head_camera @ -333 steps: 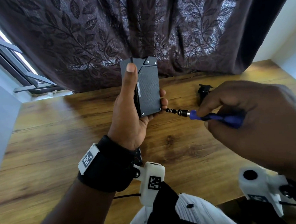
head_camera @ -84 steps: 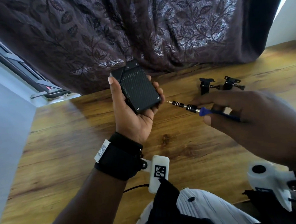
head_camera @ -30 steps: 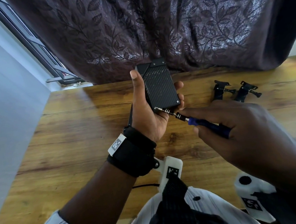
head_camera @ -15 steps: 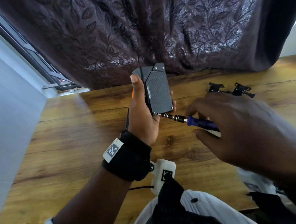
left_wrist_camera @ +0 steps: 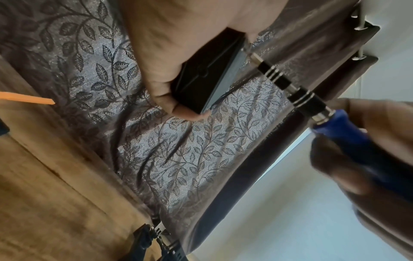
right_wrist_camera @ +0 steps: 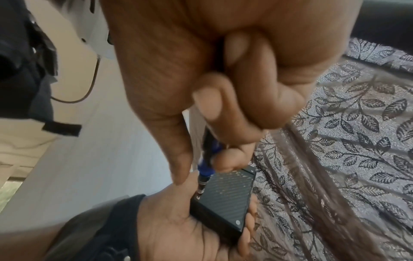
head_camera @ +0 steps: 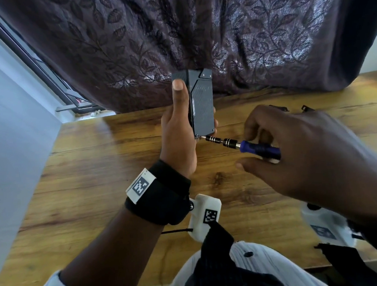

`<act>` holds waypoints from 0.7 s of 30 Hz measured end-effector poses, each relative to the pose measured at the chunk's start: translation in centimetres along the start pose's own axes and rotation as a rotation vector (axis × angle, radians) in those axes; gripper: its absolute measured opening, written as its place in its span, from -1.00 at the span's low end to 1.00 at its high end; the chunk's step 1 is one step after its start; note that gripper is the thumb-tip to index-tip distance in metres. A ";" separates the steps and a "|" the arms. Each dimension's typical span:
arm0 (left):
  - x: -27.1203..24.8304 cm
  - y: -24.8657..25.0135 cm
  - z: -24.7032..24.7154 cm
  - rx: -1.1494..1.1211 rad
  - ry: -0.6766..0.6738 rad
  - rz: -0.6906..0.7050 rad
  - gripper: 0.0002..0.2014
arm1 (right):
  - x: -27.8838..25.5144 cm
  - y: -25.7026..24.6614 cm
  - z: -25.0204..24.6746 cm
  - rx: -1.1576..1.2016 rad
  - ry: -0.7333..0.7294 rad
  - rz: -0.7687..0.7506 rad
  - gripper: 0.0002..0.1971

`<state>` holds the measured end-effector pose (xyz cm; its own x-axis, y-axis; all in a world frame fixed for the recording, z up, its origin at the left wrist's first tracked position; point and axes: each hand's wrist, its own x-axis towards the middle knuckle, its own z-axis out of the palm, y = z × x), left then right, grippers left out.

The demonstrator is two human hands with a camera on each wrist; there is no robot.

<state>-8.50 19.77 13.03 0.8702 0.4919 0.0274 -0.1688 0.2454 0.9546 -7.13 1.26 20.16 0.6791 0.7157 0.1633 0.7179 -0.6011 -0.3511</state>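
A black box-shaped device [head_camera: 201,106] with a carbon-weave face stands upright above the wooden table [head_camera: 100,171], gripped by my left hand [head_camera: 178,134] with the thumb along its left edge. The device [right_wrist_camera: 225,199] shows small screws at its corners. My right hand [head_camera: 295,148] grips a blue-handled precision screwdriver [head_camera: 245,144]. Its tip sits on the lower left corner of the device's face. In the left wrist view the screwdriver [left_wrist_camera: 297,93] meets the device [left_wrist_camera: 205,81] at that corner. The right wrist view shows the screwdriver [right_wrist_camera: 204,173] running down from the fingers to the same corner.
A dark leaf-patterned curtain [head_camera: 220,35] hangs behind the table. Two small black clamp-like parts [head_camera: 281,107] lie on the table behind my right hand, mostly hidden. An orange stick [left_wrist_camera: 26,98] shows at the left in the left wrist view. A grey wall [head_camera: 8,133] borders the table's left.
The left hand has turned the device more upright over the last second. The screwdriver tip has shifted from the face's lower right area to its lower left corner.
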 end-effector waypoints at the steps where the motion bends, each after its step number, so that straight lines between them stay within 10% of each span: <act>1: 0.0 0.1 0.1 0.000 0.002 0.006 -0.45 | -0.1 0.0 -0.2 -0.004 0.029 -0.021 -0.75; 9: 0.0 0.2 0.5 -0.003 0.010 0.031 -0.45 | 0.3 0.4 -0.1 0.048 0.097 0.071 -0.54; 18: 0.1 0.8 0.8 0.011 0.025 0.067 -0.46 | 0.3 0.3 -0.6 0.099 0.127 0.042 -0.79; 21: 0.1 0.7 0.6 0.016 0.026 0.069 -0.44 | 0.6 0.9 0.0 0.152 0.116 0.099 -0.56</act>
<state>-8.30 19.47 13.90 0.8442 0.5292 0.0856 -0.2206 0.1973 0.9552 -6.11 1.12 19.96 0.7647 0.6046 0.2228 0.6211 -0.5996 -0.5047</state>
